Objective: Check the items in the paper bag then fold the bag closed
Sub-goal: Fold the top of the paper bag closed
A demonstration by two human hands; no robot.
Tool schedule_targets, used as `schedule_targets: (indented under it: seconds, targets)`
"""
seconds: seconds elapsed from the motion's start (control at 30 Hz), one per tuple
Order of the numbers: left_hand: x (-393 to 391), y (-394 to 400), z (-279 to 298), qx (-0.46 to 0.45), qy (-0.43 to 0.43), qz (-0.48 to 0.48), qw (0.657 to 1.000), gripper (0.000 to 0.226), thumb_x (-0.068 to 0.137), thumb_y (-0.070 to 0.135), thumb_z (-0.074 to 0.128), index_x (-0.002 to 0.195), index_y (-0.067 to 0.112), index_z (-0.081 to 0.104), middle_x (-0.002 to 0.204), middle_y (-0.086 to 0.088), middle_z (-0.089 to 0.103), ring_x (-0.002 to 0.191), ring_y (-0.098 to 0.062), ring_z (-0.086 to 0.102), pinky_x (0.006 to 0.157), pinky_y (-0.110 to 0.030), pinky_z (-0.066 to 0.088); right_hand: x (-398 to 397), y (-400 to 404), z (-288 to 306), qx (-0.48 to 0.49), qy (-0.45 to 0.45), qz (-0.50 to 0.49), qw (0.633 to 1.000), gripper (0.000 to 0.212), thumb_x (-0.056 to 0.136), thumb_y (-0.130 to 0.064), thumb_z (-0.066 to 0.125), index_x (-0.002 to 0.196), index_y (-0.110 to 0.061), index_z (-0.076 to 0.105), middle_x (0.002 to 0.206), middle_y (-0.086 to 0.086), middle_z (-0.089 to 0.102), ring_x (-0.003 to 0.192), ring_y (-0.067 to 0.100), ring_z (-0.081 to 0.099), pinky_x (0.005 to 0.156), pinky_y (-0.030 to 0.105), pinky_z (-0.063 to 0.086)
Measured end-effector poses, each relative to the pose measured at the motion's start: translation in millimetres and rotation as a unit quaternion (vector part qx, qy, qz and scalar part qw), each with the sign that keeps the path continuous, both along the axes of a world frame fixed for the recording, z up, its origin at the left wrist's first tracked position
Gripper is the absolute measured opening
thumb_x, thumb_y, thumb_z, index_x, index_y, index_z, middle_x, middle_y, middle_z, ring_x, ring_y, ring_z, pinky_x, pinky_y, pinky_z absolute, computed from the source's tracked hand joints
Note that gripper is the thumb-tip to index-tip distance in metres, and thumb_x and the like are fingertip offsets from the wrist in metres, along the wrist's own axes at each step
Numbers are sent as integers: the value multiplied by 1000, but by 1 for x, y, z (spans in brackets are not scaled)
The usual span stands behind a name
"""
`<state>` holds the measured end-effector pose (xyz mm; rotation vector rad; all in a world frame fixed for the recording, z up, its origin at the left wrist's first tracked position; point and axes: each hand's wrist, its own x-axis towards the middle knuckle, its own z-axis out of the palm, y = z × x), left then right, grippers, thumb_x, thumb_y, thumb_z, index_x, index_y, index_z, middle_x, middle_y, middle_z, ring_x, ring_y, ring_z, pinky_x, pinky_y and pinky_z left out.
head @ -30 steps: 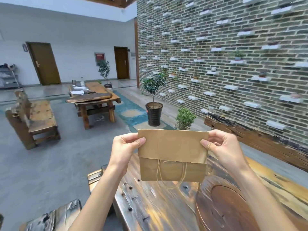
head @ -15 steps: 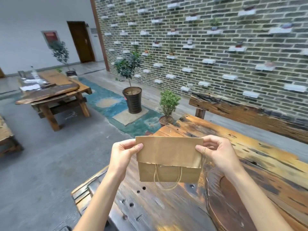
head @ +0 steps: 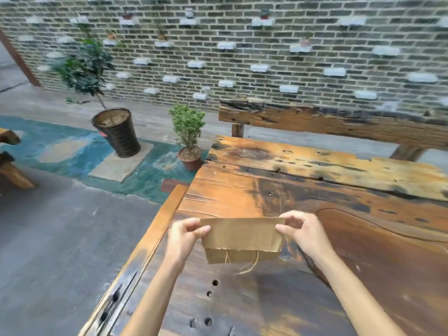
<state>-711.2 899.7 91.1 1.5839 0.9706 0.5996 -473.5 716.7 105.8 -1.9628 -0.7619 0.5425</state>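
A brown paper bag hangs in the air just above the wooden table. Its top is folded down toward me as a flap, and twine handles dangle below the flap's edge. My left hand pinches the bag's upper left corner. My right hand pinches the upper right corner. Whatever is inside the bag is hidden.
The table's left edge runs diagonally beside grey floor. A small potted shrub and a tall dark planter stand on the floor beyond the table corner. A rough wooden bench back sits behind the table, before a brick wall.
The view has swung right and down, so the far room has left the frame. The bag, still held by both hands with its flap folded, has come lower toward the tabletop.
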Motion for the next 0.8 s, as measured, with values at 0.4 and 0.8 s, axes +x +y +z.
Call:
schedule_targets:
  seconds: [0.4,0.8]
  targets:
    - [17,63,-112,-31,182,-109,977,42,76,12,81,46,13,52,47,11,48,50,2,43,48,-13,32,-40,31,-115,-171,21,-112,979,19,68,-9,87,87,-9,82,78,3,79,70,10,72,60,0,43]
    - [44,77,-168,-100,221,-127,962,23,75,0,79,62,18,75,61,11,73,68,-4,64,55,-4,46,-26,48,-166,-254,65,-135,955,22,75,-10,83,97,-12,80,64,0,67,66,9,62,71,17,42]
